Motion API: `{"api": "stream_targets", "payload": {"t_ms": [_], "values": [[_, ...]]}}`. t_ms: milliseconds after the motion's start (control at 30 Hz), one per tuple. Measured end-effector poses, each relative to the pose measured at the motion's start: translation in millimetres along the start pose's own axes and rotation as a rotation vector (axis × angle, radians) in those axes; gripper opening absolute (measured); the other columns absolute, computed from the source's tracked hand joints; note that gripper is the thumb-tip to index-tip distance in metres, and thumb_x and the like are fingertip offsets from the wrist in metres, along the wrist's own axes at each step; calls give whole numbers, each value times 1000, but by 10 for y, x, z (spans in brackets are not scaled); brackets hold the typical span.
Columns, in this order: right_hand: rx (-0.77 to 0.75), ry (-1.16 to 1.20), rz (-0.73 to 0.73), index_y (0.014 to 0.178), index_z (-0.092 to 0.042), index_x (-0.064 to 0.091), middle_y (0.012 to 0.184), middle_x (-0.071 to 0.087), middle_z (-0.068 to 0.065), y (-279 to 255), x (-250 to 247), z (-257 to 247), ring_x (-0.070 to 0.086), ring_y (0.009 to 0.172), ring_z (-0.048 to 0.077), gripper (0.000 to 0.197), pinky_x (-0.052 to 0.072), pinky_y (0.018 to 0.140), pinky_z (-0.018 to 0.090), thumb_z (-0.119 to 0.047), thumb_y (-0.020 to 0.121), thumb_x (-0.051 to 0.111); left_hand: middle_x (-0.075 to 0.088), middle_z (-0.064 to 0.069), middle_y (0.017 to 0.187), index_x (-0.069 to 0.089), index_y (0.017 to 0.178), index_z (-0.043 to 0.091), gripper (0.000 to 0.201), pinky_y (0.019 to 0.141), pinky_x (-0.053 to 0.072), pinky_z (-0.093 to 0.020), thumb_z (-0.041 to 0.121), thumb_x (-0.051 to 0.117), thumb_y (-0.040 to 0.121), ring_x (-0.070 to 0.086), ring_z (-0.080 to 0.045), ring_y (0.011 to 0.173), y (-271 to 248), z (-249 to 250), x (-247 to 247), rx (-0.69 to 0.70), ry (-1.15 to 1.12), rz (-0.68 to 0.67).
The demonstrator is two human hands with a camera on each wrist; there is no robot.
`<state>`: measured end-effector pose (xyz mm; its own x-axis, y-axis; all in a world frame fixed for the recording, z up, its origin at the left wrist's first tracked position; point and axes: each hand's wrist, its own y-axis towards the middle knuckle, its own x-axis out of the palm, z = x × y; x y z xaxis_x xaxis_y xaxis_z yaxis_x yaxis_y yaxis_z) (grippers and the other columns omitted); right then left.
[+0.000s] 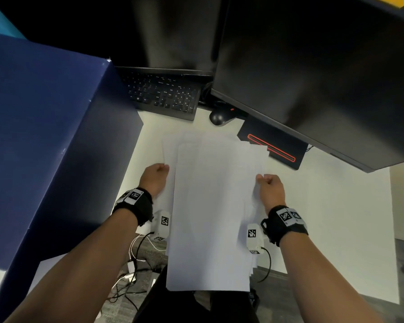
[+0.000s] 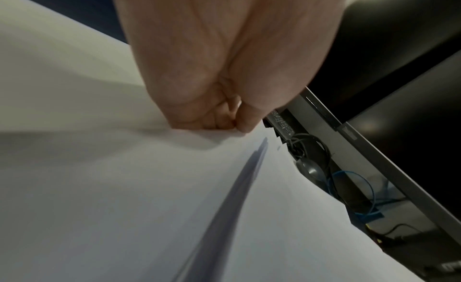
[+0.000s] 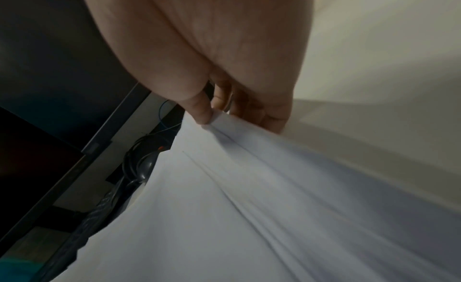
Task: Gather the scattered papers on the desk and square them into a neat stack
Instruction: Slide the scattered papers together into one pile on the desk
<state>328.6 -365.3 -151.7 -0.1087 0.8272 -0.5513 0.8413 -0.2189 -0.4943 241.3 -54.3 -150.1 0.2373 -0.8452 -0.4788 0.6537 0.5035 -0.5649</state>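
Several white paper sheets (image 1: 212,206) lie loosely overlapped in the middle of the white desk (image 1: 336,217), their near ends hanging past the front edge. My left hand (image 1: 156,174) is at the pile's left edge, fingers curled; in the left wrist view the left hand (image 2: 224,116) pinches the sheets' edge (image 2: 174,187). My right hand (image 1: 267,183) is at the right edge. In the right wrist view the right hand (image 3: 219,112) pinches the fanned paper edges (image 3: 262,177) between thumb and fingers.
A dark blue box (image 1: 44,148) stands on the left. Behind the papers are a black keyboard (image 1: 163,94), a black mouse (image 1: 218,117), a monitor (image 1: 324,73) and its base with a red stripe (image 1: 273,148). Cables (image 1: 135,264) hang below the desk.
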Motion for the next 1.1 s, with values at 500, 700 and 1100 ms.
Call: {"api": "stream_targets", "payload": {"t_ms": [500,700,1100], "values": [[-51,-141,-133,111,-17,58,98,71,6,-91,128,-151,69,88,27,43,56,86,40,-52,86,59,64,-6,79,66,80,9,50,78,46,-35,50,43,98,57,-30,82,-31,-135,-161,-41,63,79],[-139,-407,-258,101,-12,53,85,58,-2,-317,196,-61,56,82,22,19,40,66,25,-30,96,59,70,-12,102,66,107,4,27,83,41,-28,25,52,101,62,-36,112,-146,-156,-103,60,187,95],[33,-293,24,107,0,69,112,68,16,234,245,-315,62,113,36,28,48,94,35,-24,93,62,75,1,108,71,113,18,37,87,52,-31,42,74,85,70,-23,99,167,-27,-175,41,74,-93]]}}
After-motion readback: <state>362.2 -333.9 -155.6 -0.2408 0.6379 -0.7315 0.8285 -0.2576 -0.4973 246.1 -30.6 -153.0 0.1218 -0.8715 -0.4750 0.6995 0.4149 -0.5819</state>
